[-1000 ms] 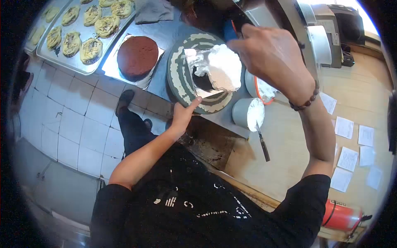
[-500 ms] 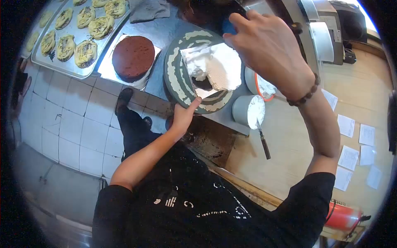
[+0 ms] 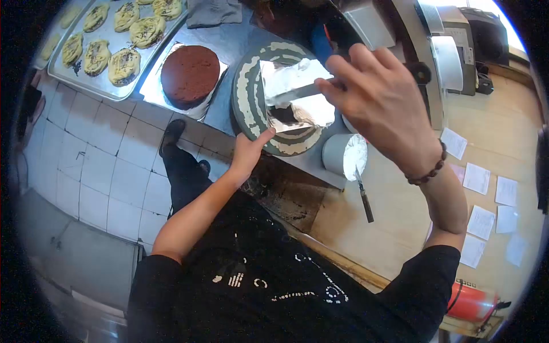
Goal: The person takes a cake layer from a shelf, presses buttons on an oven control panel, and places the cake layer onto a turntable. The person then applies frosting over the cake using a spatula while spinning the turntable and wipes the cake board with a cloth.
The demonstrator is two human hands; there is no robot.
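Observation:
A cake with white cream stands on a square board on the green, cream-smeared turntable. My right hand is closed round the dark handle of a spatula, whose flat blade lies over the cream. At the turntable's near edge, my left hand rests with its thumb stretched out and touching the rim; its other fingers are mostly hidden. A grey container of cream stands to the right, with a small dark-handled knife leaning out of it.
Left of the turntable is a brown cake on a foil-covered board. Beyond it are a tray of topped buns and a grey cloth. Paper notes lie on the right surface, near a red extinguisher.
The spatula blade has come into clear view across the cream, its handle now showing behind my right hand. My right hand has moved slightly down and right. My left hand stays at the turntable's rim.

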